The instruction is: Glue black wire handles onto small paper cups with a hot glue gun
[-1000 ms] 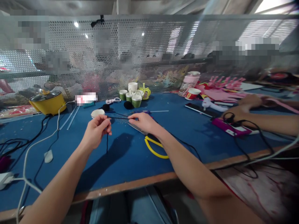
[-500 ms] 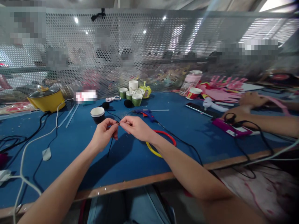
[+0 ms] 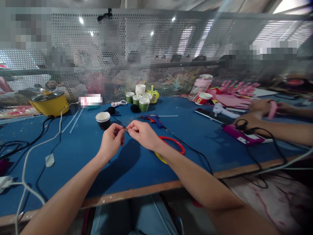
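Both of my hands meet above the blue table, fingertips almost touching. My left hand (image 3: 111,140) pinches a thin black cord (image 3: 118,120), and my right hand (image 3: 142,134) pinches it just to the right. Part of the cord runs up behind the fingers toward a round black piece (image 3: 111,110); its other end is mostly hidden by my left hand. A black paper cup (image 3: 103,122) with a white inside stands close behind my left hand. Beyond my right hand lies a blue glue gun (image 3: 156,120). A red and yellow ring (image 3: 179,146) is partly under my right forearm.
Small green pots (image 3: 144,103) and another black ball (image 3: 135,108) stand at the back. A yellow electric pot (image 3: 50,104) and white cable (image 3: 36,145) are left. On the right are a phone (image 3: 210,116), a purple box (image 3: 238,134) and a co-worker's hands (image 3: 260,109) with a pink strip.
My hands have shifted slightly right and up, still pinching the cord. The cord's tail that hung below my left hand is now largely out of sight. The co-worker's pink strip has curled into a loop.
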Demonstrator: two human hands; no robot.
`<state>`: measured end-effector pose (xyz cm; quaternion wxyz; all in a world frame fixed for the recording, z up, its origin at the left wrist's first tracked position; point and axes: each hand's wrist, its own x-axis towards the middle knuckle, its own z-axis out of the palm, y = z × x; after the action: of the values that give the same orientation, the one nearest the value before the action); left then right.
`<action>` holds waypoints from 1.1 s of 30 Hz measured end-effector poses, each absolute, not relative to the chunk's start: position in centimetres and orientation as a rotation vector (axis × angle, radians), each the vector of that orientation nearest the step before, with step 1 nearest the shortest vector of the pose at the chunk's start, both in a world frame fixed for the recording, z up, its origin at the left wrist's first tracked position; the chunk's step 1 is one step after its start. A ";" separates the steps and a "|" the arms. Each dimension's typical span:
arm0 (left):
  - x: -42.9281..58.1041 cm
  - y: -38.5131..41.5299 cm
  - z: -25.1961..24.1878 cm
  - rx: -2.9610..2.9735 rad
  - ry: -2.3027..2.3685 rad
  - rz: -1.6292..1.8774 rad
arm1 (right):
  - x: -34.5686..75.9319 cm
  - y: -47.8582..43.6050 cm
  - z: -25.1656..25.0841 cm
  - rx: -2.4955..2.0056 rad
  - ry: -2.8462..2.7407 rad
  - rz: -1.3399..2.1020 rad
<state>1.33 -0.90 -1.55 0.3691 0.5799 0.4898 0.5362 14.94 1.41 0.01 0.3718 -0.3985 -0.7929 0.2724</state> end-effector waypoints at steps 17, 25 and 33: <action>1.2 -0.7 -1.9 1.513 1.293 1.435 | 14.9 1.5 -0.1 -0.980 -1.937 0.837; 1.0 -0.5 -1.9 1.398 1.219 1.433 | 14.9 1.7 -0.2 -0.994 -1.940 0.951; 0.4 -0.6 -1.3 1.199 0.971 1.386 | 15.3 2.1 -0.1 -1.045 -1.976 1.088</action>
<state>0.42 -0.59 -1.30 0.5088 0.4975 0.4032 0.5754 15.26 2.08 -0.06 0.3218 -0.3979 -0.7526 0.4143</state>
